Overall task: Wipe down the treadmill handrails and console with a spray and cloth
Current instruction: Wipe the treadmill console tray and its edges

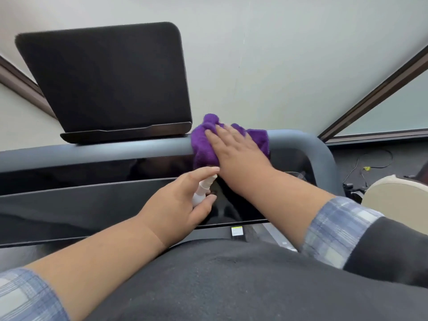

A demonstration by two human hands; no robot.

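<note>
Nothing readable from my end — only a small white-and-yellow sticker [236,231] on the treadmill's lower frame, print too tiny & blurred to make out.

Soft even daylight — slight motion blur throughout, wide-angle bending at edges, faint sheen on console [115,200].

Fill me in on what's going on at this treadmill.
A person is cleaning it. Their right hand presses a purple cloth flat against the grey handrail, just right of the dark screen. Their left hand grips a small white spray bottle over the glossy black console.
</note>
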